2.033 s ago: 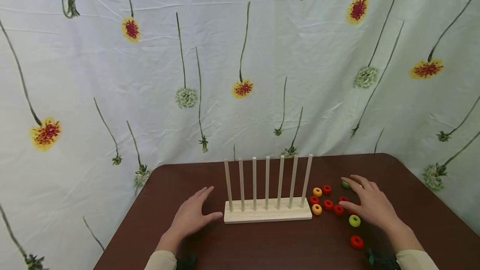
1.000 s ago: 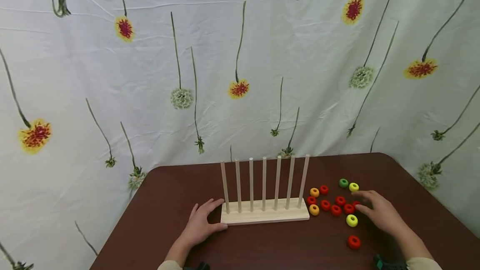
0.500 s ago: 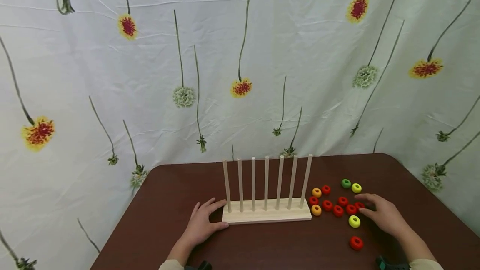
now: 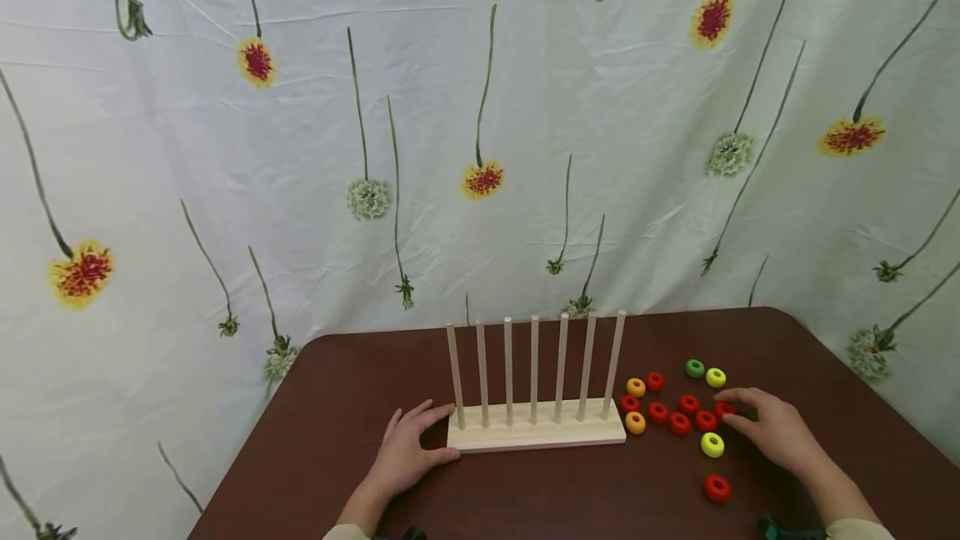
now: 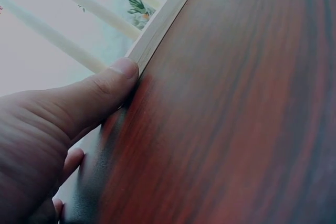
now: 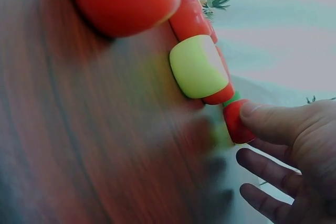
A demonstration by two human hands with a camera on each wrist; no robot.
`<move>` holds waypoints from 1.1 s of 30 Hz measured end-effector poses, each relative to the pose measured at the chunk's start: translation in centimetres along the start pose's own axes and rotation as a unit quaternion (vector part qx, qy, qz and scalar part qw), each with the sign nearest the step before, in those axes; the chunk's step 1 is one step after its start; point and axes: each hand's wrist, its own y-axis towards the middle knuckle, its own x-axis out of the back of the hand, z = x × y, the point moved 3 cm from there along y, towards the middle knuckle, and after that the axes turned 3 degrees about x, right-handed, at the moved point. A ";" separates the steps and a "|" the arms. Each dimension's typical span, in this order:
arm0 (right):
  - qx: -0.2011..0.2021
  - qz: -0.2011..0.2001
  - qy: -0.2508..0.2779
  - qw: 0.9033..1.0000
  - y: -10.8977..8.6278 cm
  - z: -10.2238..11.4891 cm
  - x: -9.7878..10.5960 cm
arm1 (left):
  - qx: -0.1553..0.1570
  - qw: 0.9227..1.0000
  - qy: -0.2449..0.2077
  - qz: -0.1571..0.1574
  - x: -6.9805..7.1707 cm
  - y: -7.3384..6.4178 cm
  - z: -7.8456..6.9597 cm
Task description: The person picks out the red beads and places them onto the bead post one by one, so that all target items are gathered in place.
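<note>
A pale wooden peg stand (image 4: 536,437) with several upright rods stands mid-table, and no beads sit on its rods. My left hand (image 4: 403,455) holds the base by its left end, thumb at the front edge and index finger at the back. In the left wrist view the thumb (image 5: 113,80) presses on the base's front corner. My right hand (image 4: 780,432) pinches a red bead (image 6: 236,123) between thumb and index finger at the right of the bead group. That bead is low, at table level; its far side is hidden. The other right fingers are spread loosely.
Several loose ring beads lie right of the stand: red (image 4: 678,424), orange (image 4: 635,423), yellow-green (image 4: 712,445) and green (image 4: 694,368). One red bead (image 4: 716,488) lies nearer the front. A flowered white cloth (image 4: 480,123) hangs behind the dark brown table (image 4: 555,494).
My left hand has moved right onto the stand's left end. My right hand has drawn back from above the beads and down to a red bead, which it now pinches.
</note>
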 end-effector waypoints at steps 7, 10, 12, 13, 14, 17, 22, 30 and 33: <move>0.030 -0.049 0.007 0.998 -0.1 0.9 0.7 | -0.001 1.000 0.004 -0.003 -0.1 0.1 0.1; 0.044 -0.074 0.008 0.996 -0.1 1.6 0.9 | -0.001 1.000 0.005 -0.003 -0.1 0.2 0.1; 0.051 -0.088 0.010 0.995 0.0 2.2 1.0 | -0.002 1.000 0.006 -0.002 -0.1 0.2 0.1; 0.054 -0.093 0.011 0.994 0.0 2.5 1.1 | -0.003 1.000 0.007 -0.002 -0.2 0.2 0.1; 0.056 -0.098 0.010 0.994 0.0 2.8 1.1 | -0.003 1.000 0.009 -0.002 -0.2 0.2 0.1; 0.071 -0.112 0.015 0.991 0.2 3.8 1.5 | -0.002 1.000 0.014 -0.003 -0.2 0.2 0.1; 0.091 -0.134 0.018 0.987 0.4 5.3 2.2 | 0.000 1.000 0.016 -0.005 -0.2 0.2 0.0; 0.110 -0.142 0.023 0.984 1.0 7.0 3.4 | 0.003 1.000 0.024 -0.005 -0.2 0.2 0.0; 0.107 -0.134 0.043 0.984 1.1 7.8 3.9 | 0.003 1.000 0.022 -0.005 -0.3 0.3 0.1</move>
